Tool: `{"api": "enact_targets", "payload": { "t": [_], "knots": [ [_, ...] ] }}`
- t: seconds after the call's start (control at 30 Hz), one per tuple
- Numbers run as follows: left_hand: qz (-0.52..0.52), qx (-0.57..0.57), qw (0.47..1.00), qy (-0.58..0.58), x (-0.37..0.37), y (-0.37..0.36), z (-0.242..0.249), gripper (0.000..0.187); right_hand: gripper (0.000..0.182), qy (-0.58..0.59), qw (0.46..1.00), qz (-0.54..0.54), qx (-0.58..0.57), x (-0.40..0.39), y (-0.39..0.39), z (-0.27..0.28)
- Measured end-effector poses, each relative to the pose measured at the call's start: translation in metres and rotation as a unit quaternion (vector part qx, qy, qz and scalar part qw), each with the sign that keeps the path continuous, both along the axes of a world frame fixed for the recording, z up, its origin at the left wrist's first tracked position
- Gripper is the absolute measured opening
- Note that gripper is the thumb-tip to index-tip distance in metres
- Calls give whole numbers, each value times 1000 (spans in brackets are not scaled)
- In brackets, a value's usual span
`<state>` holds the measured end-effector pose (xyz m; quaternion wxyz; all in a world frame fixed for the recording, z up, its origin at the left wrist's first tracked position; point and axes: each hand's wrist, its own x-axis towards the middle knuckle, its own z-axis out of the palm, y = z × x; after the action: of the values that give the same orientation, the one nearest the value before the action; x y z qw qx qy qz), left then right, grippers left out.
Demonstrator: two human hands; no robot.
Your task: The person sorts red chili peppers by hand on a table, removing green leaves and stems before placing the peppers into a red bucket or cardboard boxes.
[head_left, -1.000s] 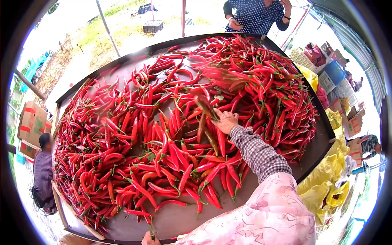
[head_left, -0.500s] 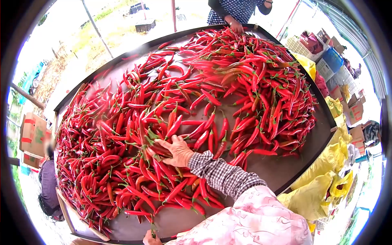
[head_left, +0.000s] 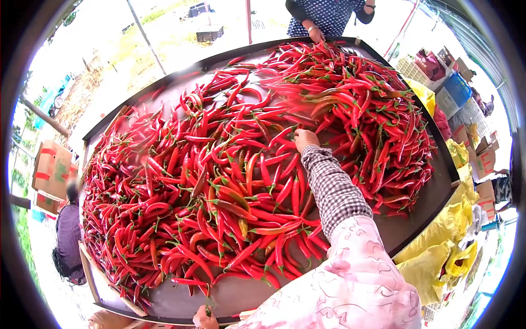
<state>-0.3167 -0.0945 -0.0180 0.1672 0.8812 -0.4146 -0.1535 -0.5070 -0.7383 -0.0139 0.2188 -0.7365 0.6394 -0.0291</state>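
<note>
2 bare hands at 1 table (head_left: 235,297) spread with red chili peppers (head_left: 189,255), too many to count.
The right hand (head_left: 306,140) reaches into the peppers at the middle of the table, its back up; its fingertips are hidden, so whether they are apart or clamped on a pepper cannot be told. The left hand (head_left: 205,318) is at the near edge, its fingers by 1 green stem (head_left: 209,308); whether they pinch it is unclear. Across the table, 1 person (head_left: 322,16) has 1 hand (head_left: 316,35) at the far edge of the peppers. 1 more person (head_left: 69,241) is beside the left side, and 2 dark crates (head_left: 210,34) lie beyond the table.
</note>
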Motion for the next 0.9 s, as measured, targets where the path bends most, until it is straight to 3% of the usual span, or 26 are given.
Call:
{"api": "enact_targets", "payload": {
  "t": [0.1,0.13,0.27,0.3,0.37,0.4,0.43,0.5,0.53,0.57,0.63,0.67,0.7,0.77,0.83,0.9],
  "knots": [
    [19,10,1000,23,-2,-2,4,10,28,37,999,4,26,14,2,6],
    [11,16,1000,13,-2,-2,4,10,40,56,997,9,49,16,4,9],
    [9,28,999,19,-1,0,3,11,24,91,993,64,40,25,8,-12],
    [13,27,999,21,-3,0,3,11,21,56,991,118,0,26,12,-22],
    [16,31,999,28,-3,-3,7,10,20,-139,986,93,-21,27,17,-29],
    [20,31,999,27,-4,-5,10,10,20,-197,971,-22,-134,32,17,-40],
    [27,30,999,32,-6,-9,14,10,21,-209,959,-77,-177,36,8,-47],
    [38,29,998,29,-8,-12,20,9,19,-234,954,-129,-139,55,10,-40],
    [45,40,998,34,-8,-13,21,9,20,-208,953,-80,-205,70,14,-44],
    [51,50,997,40,-8,-13,21,9,21,-188,980,-19,-67,81,10,-41],
    [49,29,997,44,-7,-11,19,9,23,-148,980,110,-70,118,34,-29],
    [40,28,998,45,-7,-10,18,10,27,-227,962,152,3,131,41,-35],
    [31,26,998,45,-6,-12,19,10,25,-179,968,160,-71,149,58,-32],
    [42,35,998,43,-8,-13,23,10,23,-175,970,152,-65,170,74,-36],
    [47,39,997,44,-8,-15,25,10,20,-250,952,179,-13,165,102,-14],
    [50,44,996,53,-8,-17,26,10,19,-246,926,256,-131,152,126,-12]
  ]
}}
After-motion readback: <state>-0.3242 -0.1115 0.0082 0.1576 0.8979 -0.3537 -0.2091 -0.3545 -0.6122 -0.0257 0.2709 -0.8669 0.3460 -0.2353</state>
